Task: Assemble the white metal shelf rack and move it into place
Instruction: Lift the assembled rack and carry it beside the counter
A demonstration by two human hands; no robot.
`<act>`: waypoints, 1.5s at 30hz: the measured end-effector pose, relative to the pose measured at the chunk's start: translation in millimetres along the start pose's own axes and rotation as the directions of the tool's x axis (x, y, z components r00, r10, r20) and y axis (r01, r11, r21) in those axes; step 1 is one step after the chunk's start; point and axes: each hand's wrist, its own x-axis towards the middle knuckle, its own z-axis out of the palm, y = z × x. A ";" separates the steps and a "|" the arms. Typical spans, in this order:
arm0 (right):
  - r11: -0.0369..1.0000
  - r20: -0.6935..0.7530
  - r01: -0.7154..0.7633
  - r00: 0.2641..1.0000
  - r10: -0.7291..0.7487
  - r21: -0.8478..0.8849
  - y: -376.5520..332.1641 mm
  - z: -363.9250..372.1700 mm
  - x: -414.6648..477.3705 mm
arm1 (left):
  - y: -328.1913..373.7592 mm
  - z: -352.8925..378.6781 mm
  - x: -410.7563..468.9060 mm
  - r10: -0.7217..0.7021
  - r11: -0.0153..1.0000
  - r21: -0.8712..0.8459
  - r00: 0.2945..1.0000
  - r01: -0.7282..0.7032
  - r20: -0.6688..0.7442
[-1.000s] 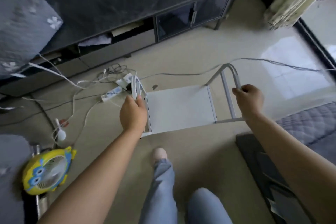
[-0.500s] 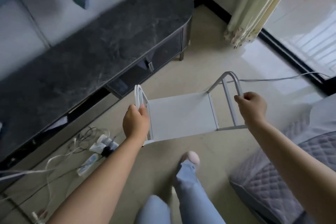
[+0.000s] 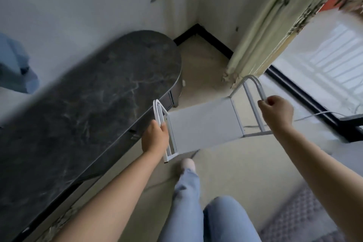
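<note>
Fingers (image 3: 164, 128) of the left hand (image 3: 155, 137) were curled round the left hoop of the white metal shelf rack (image 3: 204, 124), and the right hand (image 3: 276, 113) was clamped on the right hoop. The rack was held just beyond the person's foot (image 3: 187, 163), seemingly off the floor, close beside the dark cabinet (image 3: 88, 104). Assembly looked finished; this was the carry. Next, I judged, it wanted lowering level toward the far corner (image 3: 198, 55), between cabinet and curtain (image 3: 265, 35), knocking neither.
</note>
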 end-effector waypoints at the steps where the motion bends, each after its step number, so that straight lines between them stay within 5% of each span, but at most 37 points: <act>1: 0.999 0.001 0.010 1.000 -0.010 -0.042 -7.7 0.2 20.2 | 12.9 0.0 15.9 -0.003 1.000 0.021 1.000 0.002 0.024; 9: 0.910 0.100 0.146 0.988 -0.116 -0.387 -63.5 -1.6 184.0 | 128.5 5.1 130.2 0.011 0.995 0.094 0.979 -0.030 0.202; 20: 0.803 0.228 0.259 0.961 -0.158 -0.537 -153.0 8.7 349.8 | 230.4 -5.2 252.3 0.032 0.999 0.028 0.977 -0.039 0.209; 25: 0.845 0.258 0.175 0.965 -0.046 -0.505 -170.7 13.7 385.3 | 265.9 -27.4 316.6 0.112 0.993 0.014 0.974 -0.117 0.199; 36: 0.910 0.303 -0.104 0.922 0.239 -0.401 -181.0 78.1 398.8 | 356.6 -59.8 481.7 0.327 0.876 0.261 0.898 -0.405 0.295; 42: 0.934 0.307 -0.340 0.882 0.358 -0.112 -190.5 131.7 396.3 | 386.1 -69.4 530.5 0.284 0.847 0.395 0.931 -0.355 0.227; 45: 0.920 0.365 -0.338 0.846 0.389 -0.197 -203.4 140.5 406.0 | 378.0 -73.0 535.0 0.274 0.895 0.322 0.950 -0.310 0.151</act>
